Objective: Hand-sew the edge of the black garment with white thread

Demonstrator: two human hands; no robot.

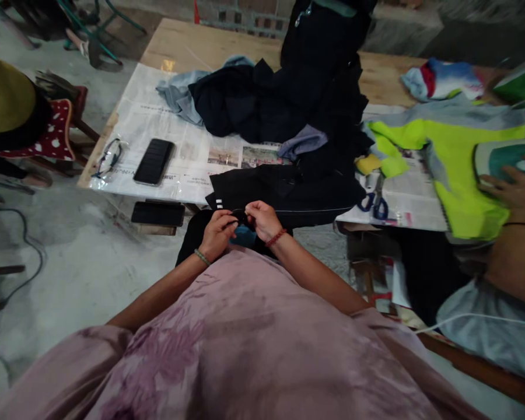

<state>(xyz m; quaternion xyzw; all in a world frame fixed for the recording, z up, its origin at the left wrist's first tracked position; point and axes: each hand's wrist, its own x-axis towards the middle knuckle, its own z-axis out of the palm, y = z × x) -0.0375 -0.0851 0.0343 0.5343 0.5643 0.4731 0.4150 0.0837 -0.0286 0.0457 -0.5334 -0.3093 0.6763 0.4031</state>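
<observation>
My left hand (217,234) and my right hand (265,221) meet close in front of my body, just off the table's front edge. Both are closed, fingertips pinching a small black piece (240,216) between them. Whether that piece is loose or part of the black garment (280,186) behind it, I cannot tell. The garment lies flat along the table edge, with a thin pale line along its near side. Two small white marks (219,204) show at its left end, just beyond my left fingers.
Newspaper under plastic covers the wooden table (179,44). It bears a dark phone (154,161), glasses (109,157), a heap of black clothes (262,99) and blue-handled scissors (374,204). At right, a co-worker's hand (514,184) holds an iron (503,160) on a yellow-grey garment (455,157).
</observation>
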